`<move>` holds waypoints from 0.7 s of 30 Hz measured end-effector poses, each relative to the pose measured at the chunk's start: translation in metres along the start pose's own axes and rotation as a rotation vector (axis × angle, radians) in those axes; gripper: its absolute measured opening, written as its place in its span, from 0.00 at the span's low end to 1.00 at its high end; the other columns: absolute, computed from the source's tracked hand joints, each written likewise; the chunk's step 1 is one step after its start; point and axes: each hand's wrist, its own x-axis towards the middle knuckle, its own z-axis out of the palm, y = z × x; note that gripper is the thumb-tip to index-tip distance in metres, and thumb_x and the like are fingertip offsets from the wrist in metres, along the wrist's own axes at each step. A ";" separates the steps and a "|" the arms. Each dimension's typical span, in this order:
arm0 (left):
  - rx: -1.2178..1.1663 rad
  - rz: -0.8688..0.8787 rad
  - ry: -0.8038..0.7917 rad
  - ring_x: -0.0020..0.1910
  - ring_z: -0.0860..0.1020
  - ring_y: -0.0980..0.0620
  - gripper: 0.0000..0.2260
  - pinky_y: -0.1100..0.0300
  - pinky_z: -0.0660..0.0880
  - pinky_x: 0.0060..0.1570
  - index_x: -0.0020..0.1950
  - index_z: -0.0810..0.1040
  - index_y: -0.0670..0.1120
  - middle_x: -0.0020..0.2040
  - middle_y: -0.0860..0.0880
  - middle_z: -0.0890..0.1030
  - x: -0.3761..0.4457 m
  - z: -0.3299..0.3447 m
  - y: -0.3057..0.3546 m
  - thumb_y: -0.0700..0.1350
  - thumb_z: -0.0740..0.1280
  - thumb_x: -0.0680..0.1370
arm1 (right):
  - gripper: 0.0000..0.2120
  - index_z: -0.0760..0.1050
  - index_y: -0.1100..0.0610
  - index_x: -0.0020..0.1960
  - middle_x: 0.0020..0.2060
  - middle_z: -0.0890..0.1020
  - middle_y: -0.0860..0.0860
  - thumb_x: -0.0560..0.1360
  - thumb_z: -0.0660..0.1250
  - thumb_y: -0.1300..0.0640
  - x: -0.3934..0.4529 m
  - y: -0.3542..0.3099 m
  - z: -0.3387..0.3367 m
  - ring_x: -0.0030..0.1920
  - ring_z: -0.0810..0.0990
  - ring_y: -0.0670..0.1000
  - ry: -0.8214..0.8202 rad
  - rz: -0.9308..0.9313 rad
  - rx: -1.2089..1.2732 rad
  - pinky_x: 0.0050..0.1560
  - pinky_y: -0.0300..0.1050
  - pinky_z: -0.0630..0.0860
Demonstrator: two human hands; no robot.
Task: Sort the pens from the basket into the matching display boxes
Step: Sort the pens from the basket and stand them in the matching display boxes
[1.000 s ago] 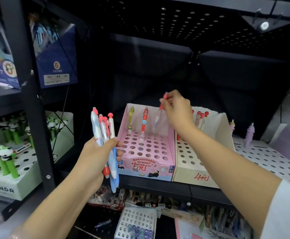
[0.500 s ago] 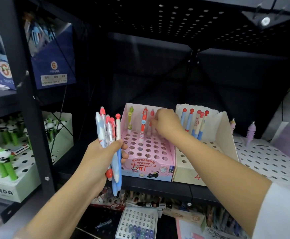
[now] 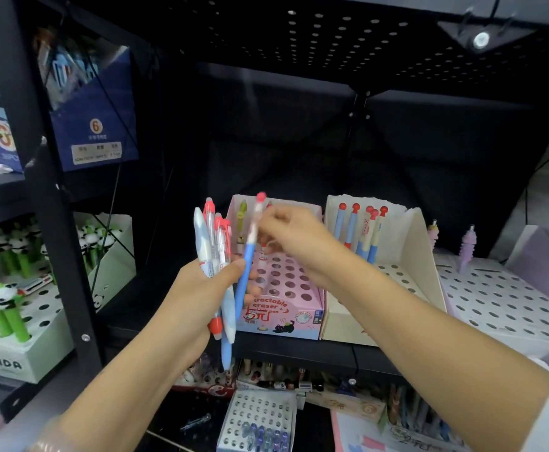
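My left hand (image 3: pixel 198 288) grips a bundle of pens (image 3: pixel 214 252) upright in front of the pink display box (image 3: pixel 286 308). My right hand (image 3: pixel 294 236) has come across to the bundle and pinches the upper part of a blue pen with a red ball top (image 3: pixel 248 256). That pen's lower end still sits among the bundle in my left hand. Behind my right hand, the pink box holds a few pens in its back row, mostly hidden. The cream display box (image 3: pixel 406 278) to its right holds several blue pens with red ball tops (image 3: pixel 361 230).
A black shelf post (image 3: pixel 54 203) stands at the left, with a green panda pen box (image 3: pixel 15 324) beyond it. A white perforated tray (image 3: pixel 508 298) with purple pens lies at the right. More pen boxes (image 3: pixel 260 419) sit on the lower shelf. A dark shelf hangs overhead.
My right hand left the pen it set in the pink box's back row and moved left to the bundle, taking hold of a blue pen. My left hand rose slightly.
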 end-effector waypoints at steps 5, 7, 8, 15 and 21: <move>-0.013 0.016 -0.017 0.27 0.77 0.56 0.02 0.65 0.75 0.28 0.47 0.77 0.42 0.35 0.47 0.83 0.005 0.001 0.005 0.39 0.65 0.77 | 0.09 0.73 0.61 0.46 0.37 0.81 0.54 0.81 0.57 0.59 0.012 -0.016 -0.031 0.35 0.80 0.46 0.188 -0.024 0.238 0.38 0.35 0.79; 0.014 0.030 -0.015 0.27 0.76 0.57 0.02 0.65 0.75 0.28 0.47 0.77 0.43 0.34 0.48 0.83 0.008 0.004 0.004 0.39 0.66 0.76 | 0.09 0.73 0.62 0.49 0.38 0.82 0.54 0.81 0.58 0.59 0.011 -0.017 -0.035 0.36 0.81 0.46 0.150 -0.039 0.231 0.39 0.35 0.79; 0.027 0.035 -0.012 0.26 0.76 0.57 0.01 0.64 0.75 0.28 0.46 0.77 0.43 0.33 0.49 0.83 0.010 0.005 0.004 0.39 0.66 0.76 | 0.08 0.73 0.62 0.50 0.39 0.83 0.55 0.80 0.58 0.59 0.011 -0.017 -0.035 0.37 0.82 0.46 0.131 -0.043 0.221 0.40 0.35 0.80; 0.154 0.040 0.060 0.25 0.74 0.55 0.02 0.55 0.71 0.33 0.43 0.80 0.44 0.28 0.47 0.79 0.017 0.005 -0.010 0.42 0.69 0.75 | 0.11 0.75 0.61 0.50 0.39 0.83 0.55 0.80 0.58 0.56 0.002 -0.013 -0.043 0.36 0.82 0.46 0.145 -0.055 0.233 0.36 0.35 0.78; 0.171 0.024 0.073 0.23 0.73 0.57 0.04 0.61 0.71 0.25 0.46 0.79 0.43 0.23 0.51 0.76 0.017 0.005 -0.011 0.42 0.70 0.74 | 0.11 0.75 0.60 0.49 0.42 0.82 0.58 0.81 0.56 0.58 0.002 -0.008 -0.046 0.37 0.82 0.45 0.154 -0.060 0.195 0.35 0.33 0.77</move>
